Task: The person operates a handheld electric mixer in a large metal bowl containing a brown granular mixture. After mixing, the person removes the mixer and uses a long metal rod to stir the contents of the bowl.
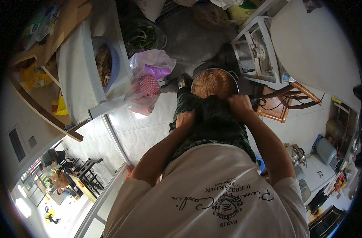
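Note:
A dark, soft-looking item, perhaps cloth or a bag, lies over my lap between both hands. Curled at its left edge is my left hand; my fingers are partly hidden, and what they hold is unclear. At the right edge, by the rim of a round metal pot, my right hand is closed on part of the dark item. Brown, crumbly-looking contents fill the pot, which stands just beyond my lap, between my legs.
Plastic bags hang or rest at the left, near a blue basin on a shelf. A bag of green vegetables lies beyond. To the right are a wooden chair and a white metal frame. People appear in the far lower left.

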Motion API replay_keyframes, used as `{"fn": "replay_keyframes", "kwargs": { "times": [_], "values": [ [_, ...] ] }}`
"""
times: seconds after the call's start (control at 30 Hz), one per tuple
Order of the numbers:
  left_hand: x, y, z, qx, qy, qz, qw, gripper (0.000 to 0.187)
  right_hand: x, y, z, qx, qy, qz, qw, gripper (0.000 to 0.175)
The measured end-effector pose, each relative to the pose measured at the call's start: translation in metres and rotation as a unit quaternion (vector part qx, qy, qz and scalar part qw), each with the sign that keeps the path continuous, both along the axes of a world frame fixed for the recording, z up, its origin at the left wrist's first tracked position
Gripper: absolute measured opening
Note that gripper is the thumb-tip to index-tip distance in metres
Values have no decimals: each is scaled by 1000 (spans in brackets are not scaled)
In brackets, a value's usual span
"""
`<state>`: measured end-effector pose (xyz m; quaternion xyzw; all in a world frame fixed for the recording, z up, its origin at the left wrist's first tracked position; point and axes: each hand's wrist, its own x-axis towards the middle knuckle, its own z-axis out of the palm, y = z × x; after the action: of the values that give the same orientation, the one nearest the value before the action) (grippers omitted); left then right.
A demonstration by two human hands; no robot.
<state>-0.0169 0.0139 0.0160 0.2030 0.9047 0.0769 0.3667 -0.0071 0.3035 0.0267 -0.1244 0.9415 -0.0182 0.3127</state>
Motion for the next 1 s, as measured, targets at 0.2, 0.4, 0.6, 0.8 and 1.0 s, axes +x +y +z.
{"fn": "replay_keyframes", "kwargs": {
  "times": [0.2,0.4,0.6,0.8,1.0],
  "values": [
    [-1,13,-1,31,8,-12,999,19,1,8,13,35,-43,-11,998,15],
    [8,17,-3,51,6,-28,998,21,21,14,19,27,-32,-22,999,14],
    [14,10,-8,35,-15,-34,999,22,44,7,8,23,-11,-52,998,11],
    [15,-4,-3,31,-10,-30,999,21,42,0,-7,-38,23,-39,998,7],
    [7,-7,2,11,-4,-12,1000,19,19,-7,-1,-13,-31,-26,999,13]
  ]
}}
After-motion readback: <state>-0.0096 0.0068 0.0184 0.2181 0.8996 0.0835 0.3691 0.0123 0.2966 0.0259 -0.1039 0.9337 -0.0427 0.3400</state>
